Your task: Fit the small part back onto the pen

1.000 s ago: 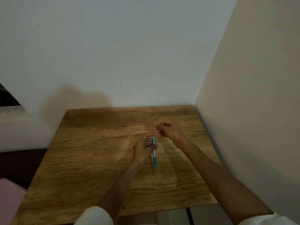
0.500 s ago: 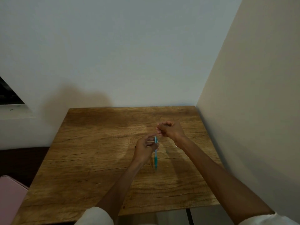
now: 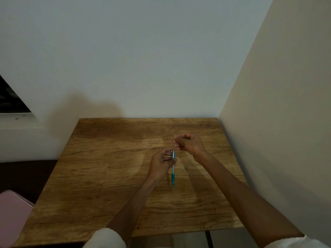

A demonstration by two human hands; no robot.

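My left hand (image 3: 161, 164) holds a slim pen (image 3: 173, 173) with a teal grip, upright, tip pointing down toward the wooden table (image 3: 107, 169). Its fingers curl round the pen's clear upper barrel. My right hand (image 3: 188, 143) is just above and to the right, fingers curled, pinching something very thin and pale at its fingertips; I cannot make out what it is. The two hands are a short gap apart, above the table's right middle.
A small white bit (image 3: 196, 162) and a small dark speck (image 3: 186, 168) lie on the table near my right wrist. Walls close the table in at the back and right. A pink object (image 3: 12, 217) sits at the lower left, a dark opening (image 3: 10, 97) at the far left.
The pen has turned slightly more upright in my left hand. Both hands stay almost where they were; the view has shifted a little.
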